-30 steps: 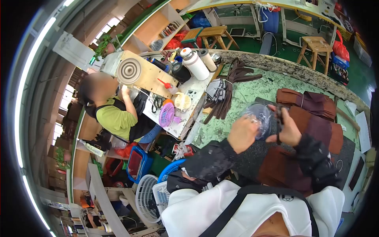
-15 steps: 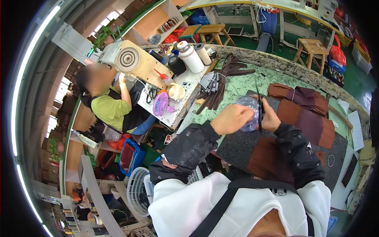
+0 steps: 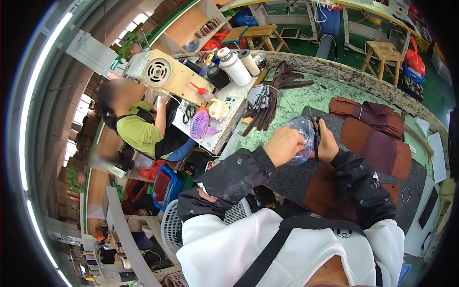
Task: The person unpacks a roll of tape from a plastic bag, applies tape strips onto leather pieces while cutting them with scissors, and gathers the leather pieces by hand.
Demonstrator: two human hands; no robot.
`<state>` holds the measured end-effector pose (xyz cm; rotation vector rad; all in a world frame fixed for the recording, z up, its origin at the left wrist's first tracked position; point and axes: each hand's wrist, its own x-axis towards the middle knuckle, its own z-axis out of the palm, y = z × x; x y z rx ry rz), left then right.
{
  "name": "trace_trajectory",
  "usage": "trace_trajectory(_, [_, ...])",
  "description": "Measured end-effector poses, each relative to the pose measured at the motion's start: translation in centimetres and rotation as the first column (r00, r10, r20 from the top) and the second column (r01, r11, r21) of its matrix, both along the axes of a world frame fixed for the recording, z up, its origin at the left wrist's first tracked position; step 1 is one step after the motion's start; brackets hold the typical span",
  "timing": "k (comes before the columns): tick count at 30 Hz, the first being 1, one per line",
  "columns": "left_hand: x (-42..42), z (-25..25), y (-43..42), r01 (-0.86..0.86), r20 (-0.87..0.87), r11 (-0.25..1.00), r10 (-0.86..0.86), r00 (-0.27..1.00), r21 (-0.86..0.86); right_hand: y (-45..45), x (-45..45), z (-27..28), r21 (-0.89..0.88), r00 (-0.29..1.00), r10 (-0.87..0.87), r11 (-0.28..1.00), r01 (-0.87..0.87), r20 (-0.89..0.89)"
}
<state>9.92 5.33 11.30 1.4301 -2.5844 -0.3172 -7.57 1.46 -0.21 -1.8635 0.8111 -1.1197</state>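
My left hand (image 3: 285,146) is closed, fingertips pinched against a crinkled clear plastic bag (image 3: 302,130) with bluish glints. What lies inside the bag I cannot make out. Just to the right, my right hand (image 3: 328,142) is wrapped round black scissors (image 3: 316,125), their narrow blades pointing away from me. The scissors touch or nearly touch the bag's right side. Beneath both hands lies a dark grey mat (image 3: 291,179), with brown leather pieces (image 3: 321,189) close under my right wrist. More brown and maroon leather pieces (image 3: 375,146) lie to the right.
A bundle of dark straps (image 3: 270,107) lies on the green tabletop beyond my left hand. To the left, a co-worker in a green top (image 3: 138,129) sits at a sewing machine (image 3: 177,76), near a purple fan (image 3: 200,123) and white thermos (image 3: 234,67). A phone (image 3: 428,208) lies far right.
The view has shifted slightly. My left fingers have moved a little on the plastic bag, which looks more spread out and rounder. My right hand keeps hold of the scissors.
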Motion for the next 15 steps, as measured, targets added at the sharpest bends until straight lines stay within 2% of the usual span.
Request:
trace_trajectory(4, [0.7,0.0,-0.8,0.084,-0.195,0.988,-0.058,0.979,0.129,0.4,0.0,0.6,0.073,1.000,-0.012,0.997,0.012,0.003])
trace_trajectory(5, [0.7,-0.1,-1.0,0.085,-0.196,0.987,-0.058,0.979,0.136,0.5,0.0,0.6,0.081,1.000,-0.013,0.997,0.013,0.003])
trace_trajectory(9, [0.3,-0.1,-1.2,0.157,0.002,0.985,-0.157,0.988,0.070,0.6,0.0,0.5,0.048,1.000,-0.025,0.999,0.024,0.012])
trace_trajectory(14, [-0.2,-0.6,-0.8,0.105,0.070,0.993,-0.108,0.992,0.045,0.8,0.3,0.3,0.038,0.998,-0.056,0.998,0.056,0.006])
trace_trajectory(15, [0.2,-0.9,-0.8,0.157,0.059,0.988,-0.156,0.986,0.001,0.9,0.4,0.5,0.007,0.998,-0.057,0.998,0.057,0.002])
